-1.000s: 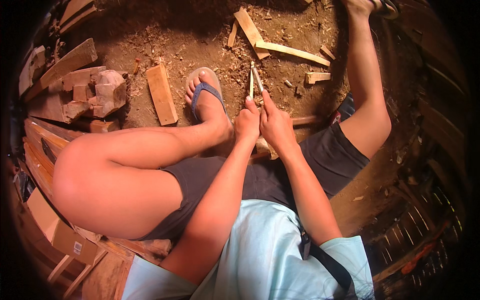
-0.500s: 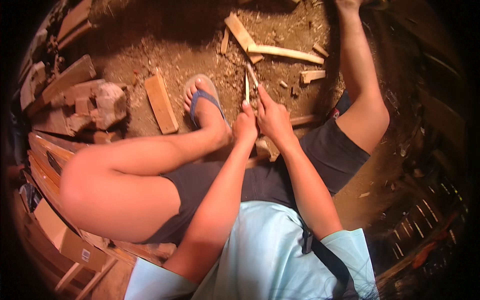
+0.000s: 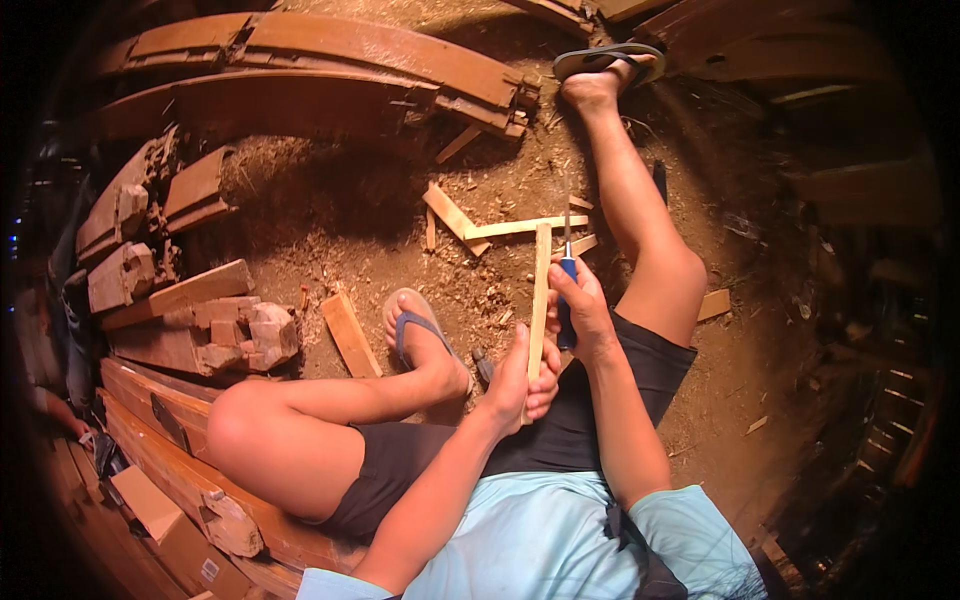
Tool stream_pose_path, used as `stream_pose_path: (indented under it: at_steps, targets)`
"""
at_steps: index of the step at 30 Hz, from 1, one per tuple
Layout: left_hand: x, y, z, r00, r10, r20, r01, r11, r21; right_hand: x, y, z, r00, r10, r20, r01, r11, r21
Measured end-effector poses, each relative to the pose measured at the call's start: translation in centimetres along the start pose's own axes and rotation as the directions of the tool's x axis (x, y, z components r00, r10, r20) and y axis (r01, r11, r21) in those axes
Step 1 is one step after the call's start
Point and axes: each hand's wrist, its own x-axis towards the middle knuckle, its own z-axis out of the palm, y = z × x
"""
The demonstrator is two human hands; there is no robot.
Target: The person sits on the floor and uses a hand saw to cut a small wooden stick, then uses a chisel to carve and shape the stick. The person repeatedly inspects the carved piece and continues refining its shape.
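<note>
A pale wooden stick (image 3: 540, 290) stands up from my left hand (image 3: 510, 376), whose thumb and fingers wrap round its lower end. Just to the right, my right hand (image 3: 592, 318) is closed on a blue-handled tool with a narrow metal blade (image 3: 567, 268). The blade points away from me, beside the stick; its exact kind is hard to make out. Fingertips of the right hand show close behind the stick. On the ground beyond lie a short board (image 3: 452, 212) and a thin pale strip (image 3: 530, 227), meeting at an angle.
Curved reddish-brown timbers (image 3: 370, 50) lie across the far side. Cut beam ends (image 3: 230, 330) are stacked at left, near my bent knee. A wooden block (image 3: 350, 335) rests beside my sandalled foot (image 3: 420, 335). Shavings cover the dirt floor. A cardboard box (image 3: 150, 505) sits lower left.
The view has tilted toward the far timbers. My hands have drawn apart slightly, and the stick and tool now stand side by side. My right hand has turned, showing the blue handle.
</note>
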Motion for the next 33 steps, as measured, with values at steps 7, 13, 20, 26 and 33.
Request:
stream_pose_path:
  at_steps: [7,13,20,26,33]
  targets:
    - [0.8,-0.2,-1.0,0.994,0.079,-0.082,-0.036,0.901,0.431,-1.2,-1.6,-1.0,0.991,-0.105,0.08,0.101,0.993,0.055]
    - [1.2,4.1,-1.1,0.83,0.55,-0.086,-0.375,0.667,0.644,-1.4,-0.4,-1.5,0.965,0.029,0.26,-0.047,0.997,0.064]
    - [-2.0,4.3,1.0,0.792,0.609,0.042,-0.567,0.708,0.421,-2.8,0.3,-0.4,0.843,0.154,0.515,-0.304,0.927,0.22]
    - [-6.2,5.2,2.3,0.616,0.787,-0.043,-0.678,0.558,0.478,-2.7,0.2,-0.2,0.865,0.176,0.471,-0.164,0.984,-0.066]
    - [-11.4,7.0,2.0,0.196,0.974,-0.112,-0.689,0.218,0.691,-1.1,-1.6,-2.9,0.996,0.076,-0.048,-0.083,0.984,-0.158]
